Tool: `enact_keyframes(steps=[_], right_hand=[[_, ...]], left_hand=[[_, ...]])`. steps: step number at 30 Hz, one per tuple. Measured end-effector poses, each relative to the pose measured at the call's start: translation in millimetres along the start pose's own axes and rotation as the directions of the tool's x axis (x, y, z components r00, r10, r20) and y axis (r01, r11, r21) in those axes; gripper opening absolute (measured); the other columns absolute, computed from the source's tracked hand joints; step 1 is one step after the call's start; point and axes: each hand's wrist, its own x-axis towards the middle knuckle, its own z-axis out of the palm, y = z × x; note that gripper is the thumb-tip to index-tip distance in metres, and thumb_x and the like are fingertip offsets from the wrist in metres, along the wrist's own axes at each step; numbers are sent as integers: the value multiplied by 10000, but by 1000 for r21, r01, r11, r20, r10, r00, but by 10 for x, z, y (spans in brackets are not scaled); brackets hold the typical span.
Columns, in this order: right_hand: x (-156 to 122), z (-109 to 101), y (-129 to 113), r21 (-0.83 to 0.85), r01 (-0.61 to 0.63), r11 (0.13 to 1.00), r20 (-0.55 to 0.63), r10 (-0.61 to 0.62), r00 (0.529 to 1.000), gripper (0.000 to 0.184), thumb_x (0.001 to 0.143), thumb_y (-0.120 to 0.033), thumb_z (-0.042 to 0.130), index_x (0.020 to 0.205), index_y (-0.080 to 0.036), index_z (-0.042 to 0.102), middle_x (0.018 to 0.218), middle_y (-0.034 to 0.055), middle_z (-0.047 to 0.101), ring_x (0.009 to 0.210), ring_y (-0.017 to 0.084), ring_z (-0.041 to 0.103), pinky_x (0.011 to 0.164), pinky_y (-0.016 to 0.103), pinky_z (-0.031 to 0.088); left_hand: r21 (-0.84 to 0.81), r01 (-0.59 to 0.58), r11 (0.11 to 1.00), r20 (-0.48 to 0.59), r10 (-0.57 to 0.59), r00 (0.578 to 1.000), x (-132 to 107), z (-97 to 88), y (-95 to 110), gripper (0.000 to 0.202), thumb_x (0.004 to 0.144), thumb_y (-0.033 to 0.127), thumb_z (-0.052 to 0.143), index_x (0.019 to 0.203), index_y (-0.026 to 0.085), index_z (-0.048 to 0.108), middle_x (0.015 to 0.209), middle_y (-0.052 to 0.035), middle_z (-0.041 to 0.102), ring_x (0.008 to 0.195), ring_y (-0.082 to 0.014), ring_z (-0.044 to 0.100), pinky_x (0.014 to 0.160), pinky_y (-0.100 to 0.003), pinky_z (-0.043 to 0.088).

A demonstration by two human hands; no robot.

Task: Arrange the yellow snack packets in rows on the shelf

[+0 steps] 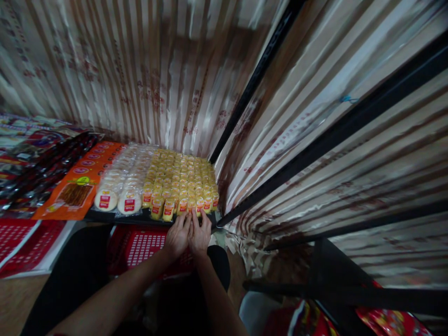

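Observation:
Small yellow wrapped cakes (180, 179) with red-and-white labels stand in tight rows on a black shelf (121, 217). My left hand (178, 235) and my right hand (199, 233) are side by side at the shelf's front edge. Their fingers reach forward and touch the front row of cakes near its right end. Both hands seem to lie against the packs rather than wrap round them; the fingertips are partly hidden. Left of the yellow cakes are rows of round white wrapped cakes (129, 200) with red labels.
An orange snack packet (77, 186) and dark shiny packets (49, 172) lie further left. Red plastic baskets (147, 247) sit below the shelf. Black rack posts (255, 84) and wrinkled printed sheeting (168, 74) close off the back and right. Red packages (388, 322) are at lower right.

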Motion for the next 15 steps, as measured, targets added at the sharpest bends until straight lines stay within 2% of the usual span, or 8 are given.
enact_keyframes(steps=[4, 10, 15], right_hand=[[-11, 14, 7, -11, 11, 1000, 4, -11, 1000, 465, 881, -222, 383, 1341, -281, 411, 1370, 103, 366, 1165, 276, 366, 937, 470, 368], [-79, 26, 53, 4, 79, 997, -38, -79, 996, 493, 860, -148, 373, 1343, -242, 406, 1409, 114, 308, 1232, 265, 322, 957, 480, 363], [-128, 40, 8, 29, 120, 992, -48, -118, 992, 532, 848, -122, 371, 1363, -257, 370, 1416, 107, 299, 1250, 266, 302, 974, 499, 349]], left_hand=[[-21, 15, 1000, 24, -14, 1000, -3, -28, 11, 459, 859, 177, 361, 1303, 66, 393, 1294, -191, 461, 1200, -252, 436, 973, -396, 430], [-85, 7, 996, -7, -7, 1000, -80, -69, 9, 477, 832, 126, 365, 1308, 97, 385, 1338, -177, 423, 1259, -255, 373, 1001, -437, 402], [-121, 34, 992, -14, -36, 999, -131, -152, 19, 494, 828, 137, 375, 1319, 87, 365, 1367, -189, 386, 1287, -268, 340, 1031, -455, 365]])
